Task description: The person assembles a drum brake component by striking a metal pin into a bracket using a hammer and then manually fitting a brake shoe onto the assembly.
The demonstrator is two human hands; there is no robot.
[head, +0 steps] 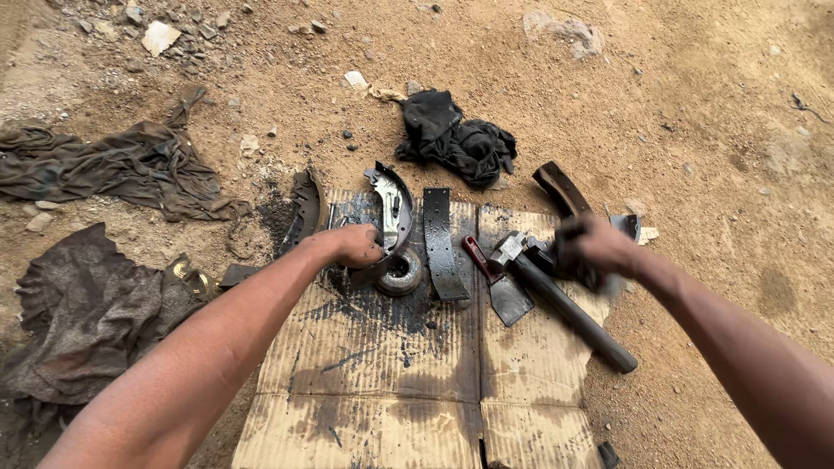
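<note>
My left hand [352, 246] is curled around the lower end of a curved metal brake shoe [391, 204] that lies on a greasy sheet of cardboard [382, 373]. A round metal part [400, 274] sits just below that hand. My right hand [595, 247] is blurred by motion and closed on a dark object, beside a second curved brake shoe [559, 187]. Between the hands lie a flat dark lining strip [439, 243], a red-handled scraper [491, 278] and a heavy hammer [565, 304].
A third brake shoe [306, 208] lies on the dirt left of the cardboard. A black rag [456, 135] is behind it, and brown cloths [113, 165] [78, 313] are spread at the left. Sandy ground with stones surrounds everything.
</note>
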